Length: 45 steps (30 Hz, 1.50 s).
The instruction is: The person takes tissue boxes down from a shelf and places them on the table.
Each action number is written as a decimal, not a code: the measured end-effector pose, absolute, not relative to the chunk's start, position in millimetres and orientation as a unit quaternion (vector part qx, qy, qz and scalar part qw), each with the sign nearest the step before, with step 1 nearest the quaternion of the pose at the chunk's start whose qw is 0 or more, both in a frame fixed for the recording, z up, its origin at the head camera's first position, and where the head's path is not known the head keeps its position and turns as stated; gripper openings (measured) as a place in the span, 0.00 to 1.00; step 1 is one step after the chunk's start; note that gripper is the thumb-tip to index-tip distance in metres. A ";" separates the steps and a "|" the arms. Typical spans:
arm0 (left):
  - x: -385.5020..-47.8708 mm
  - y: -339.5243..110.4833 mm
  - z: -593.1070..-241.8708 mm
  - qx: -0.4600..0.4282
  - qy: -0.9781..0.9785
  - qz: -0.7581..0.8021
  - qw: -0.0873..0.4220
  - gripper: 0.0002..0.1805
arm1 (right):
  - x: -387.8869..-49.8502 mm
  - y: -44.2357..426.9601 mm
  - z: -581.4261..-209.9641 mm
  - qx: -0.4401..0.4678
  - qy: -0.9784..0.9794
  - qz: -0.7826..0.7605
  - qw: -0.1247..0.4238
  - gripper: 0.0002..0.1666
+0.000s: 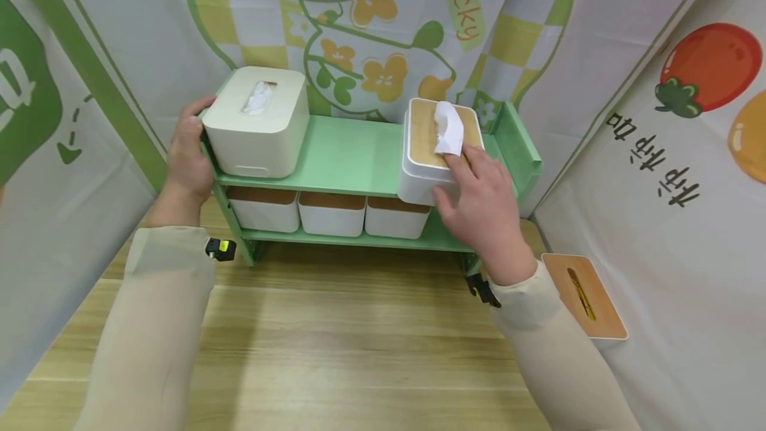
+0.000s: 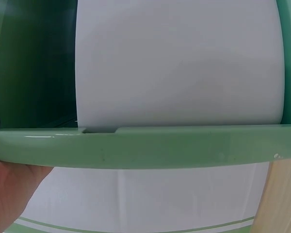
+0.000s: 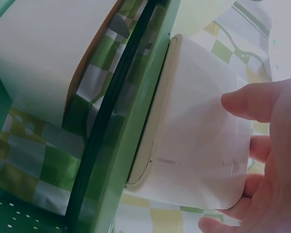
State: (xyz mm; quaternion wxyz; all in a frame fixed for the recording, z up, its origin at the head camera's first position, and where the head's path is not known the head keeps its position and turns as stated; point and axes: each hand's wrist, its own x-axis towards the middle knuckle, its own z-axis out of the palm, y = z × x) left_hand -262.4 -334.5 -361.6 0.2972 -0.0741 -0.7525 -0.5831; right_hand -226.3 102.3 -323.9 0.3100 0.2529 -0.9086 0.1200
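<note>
In the head view, my right hand (image 1: 481,201) holds a white tissue box (image 1: 421,185) with a wooden lid and a tissue sticking out. The thumb lies against its front face and the fingers reach over the lid. The box's front overhangs the upper board of a green shelf rack (image 1: 353,151); the right wrist view shows part of its underside. At the rack's left end, my left hand (image 1: 188,158) grips the side panel. Beside it stands a cream tissue box (image 1: 257,145), its tissue showing in the slot. The left fingertips are partly hidden.
Three white bins (image 1: 332,218) with brown tops fill much of the lower shelf. A box with an orange-brown lid (image 1: 589,294) stands on the floor at the right. Printed curtains (image 1: 383,32) hang behind the rack and along both sides.
</note>
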 end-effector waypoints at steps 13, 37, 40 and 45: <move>-261.8 -335.2 -361.8 -0.070 -0.756 -0.583 0.290 0.32 | -214.6 109.7 -321.2 0.261 -0.904 0.124 0.314 0.31; -263.8 -334.6 -362.3 -0.089 -0.743 -0.591 0.301 0.32 | -204.1 120.1 -326.3 0.248 -0.899 0.156 0.326 0.34; -264.0 -334.3 -362.3 -0.090 -0.745 -0.588 0.301 0.32 | -201.6 125.4 -328.5 0.213 -0.897 0.199 0.333 0.38; -264.7 -335.5 -362.9 -0.088 -0.745 -0.589 0.300 0.32 | -195.8 137.5 -327.7 0.135 -0.907 0.272 0.291 0.39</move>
